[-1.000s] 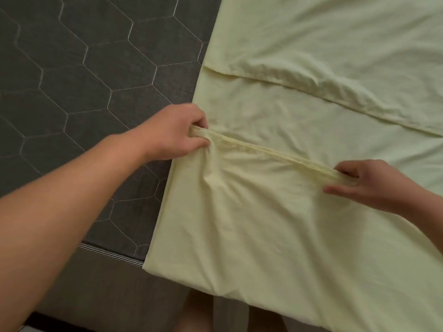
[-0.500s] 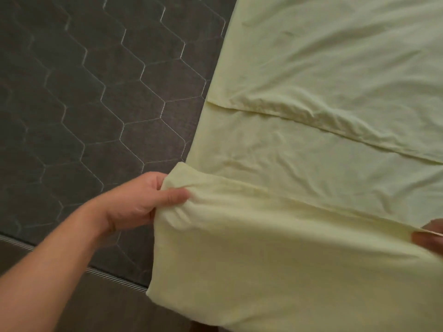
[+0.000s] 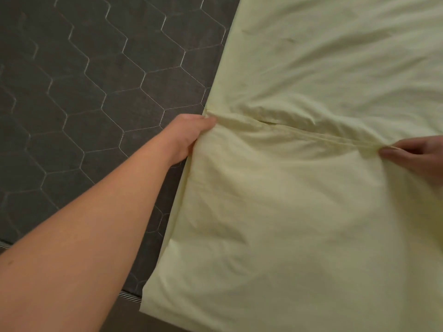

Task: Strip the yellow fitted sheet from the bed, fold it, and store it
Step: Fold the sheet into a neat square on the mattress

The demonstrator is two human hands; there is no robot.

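Both hands pinched the pale yellow cotton fitted sheet (image 3: 299,200) hem: left hand (image 3: 189,137) at 9 o'clock, right hand (image 3: 414,156) at 3, over the dark grey hexagon-quilted mattress (image 3: 96,92).

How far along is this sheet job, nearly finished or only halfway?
About halfway, I'd judge. Stripping looks done: the dark quilted mattress is bare, and the yellow sheet lies loose on top of it. Folding is in hand: the left hand grips one end of a hemmed edge, the right hand pinches the other, laying it over the layer beneath. More folds and storing remain; no storage place shows.
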